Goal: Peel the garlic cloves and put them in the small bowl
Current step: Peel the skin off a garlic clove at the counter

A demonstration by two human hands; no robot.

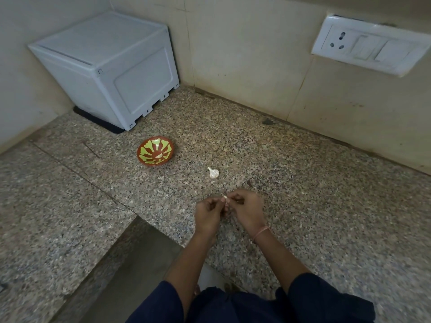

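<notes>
**One clove in the bowl, another being peeled**

On the bench (303,206), the small bowl (155,150) at left holds what looks like one peeled clove. Right of it lies the garlic bulb (213,172), stem tip pointing up-left, most of it probably unpeeled. The left hand (208,214) and right hand (247,210) pinch a clove (225,197) between their fingers; its direction is unclear.

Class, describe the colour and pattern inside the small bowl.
Small bowl: reddish-brown with light green petal-like shapes radiating from its centre; head view.
</notes>
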